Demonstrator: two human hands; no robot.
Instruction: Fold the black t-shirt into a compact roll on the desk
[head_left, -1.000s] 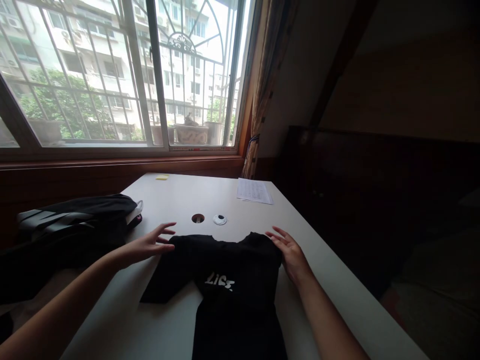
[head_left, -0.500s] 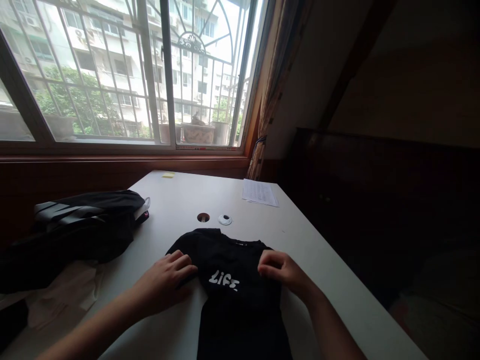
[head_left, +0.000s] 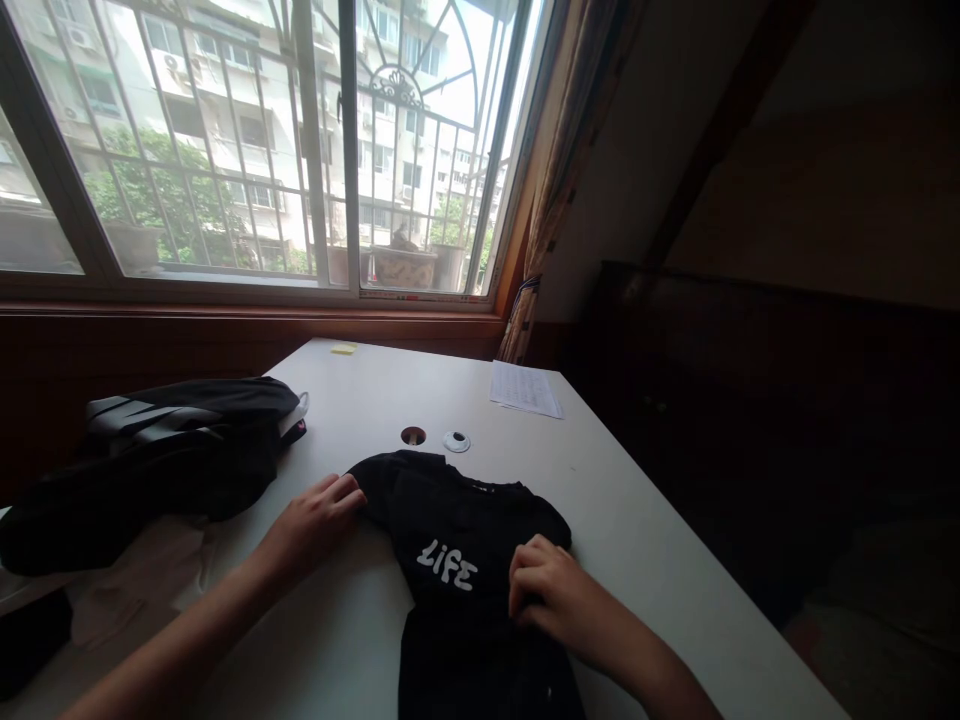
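A black T-shirt (head_left: 457, 520) with white "Life" lettering lies on the white table (head_left: 352, 600), its neckline facing the window. My left hand (head_left: 324, 508) is at the end of the left sleeve, fingers curled around its edge. On the right of the lettering, my right hand (head_left: 546, 583) has its fingers bent into a pinch on the shirt's side. Its fingertips are partly hidden by the hand itself. The shirt's lower part runs out of view at the bottom.
A pile of dark clothes (head_left: 187, 450) lies on the left, with a pale garment (head_left: 150, 580) beneath. Farther back are a round cable hole (head_left: 413, 436), its white cover (head_left: 457, 441), paper sheets (head_left: 525, 388) and a yellow sticky note (head_left: 344, 349). A barred window (head_left: 352, 150) stands behind.
My left hand has moved left and slightly up to the sleeve's end. My right hand has come down and a little left along the shirt, uncovering the right sleeve.
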